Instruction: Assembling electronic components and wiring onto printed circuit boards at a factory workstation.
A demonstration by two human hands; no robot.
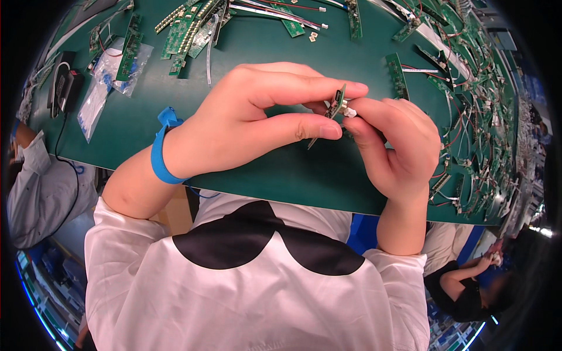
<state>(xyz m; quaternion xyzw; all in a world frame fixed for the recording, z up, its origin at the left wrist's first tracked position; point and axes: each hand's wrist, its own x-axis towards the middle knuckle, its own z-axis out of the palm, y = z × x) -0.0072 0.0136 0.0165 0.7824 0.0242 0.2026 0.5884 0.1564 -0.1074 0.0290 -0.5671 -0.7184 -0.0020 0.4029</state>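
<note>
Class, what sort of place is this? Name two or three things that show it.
Probably an electronics assembly workshop: circuit boards crowd the right of the table, the left hand holds a small board with the right hand at its white connector, and there is a blue wrist strap.

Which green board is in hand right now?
The small board pinched in the left hand, its white connector facing the right hand; the other boards on the table are unheld.
</note>
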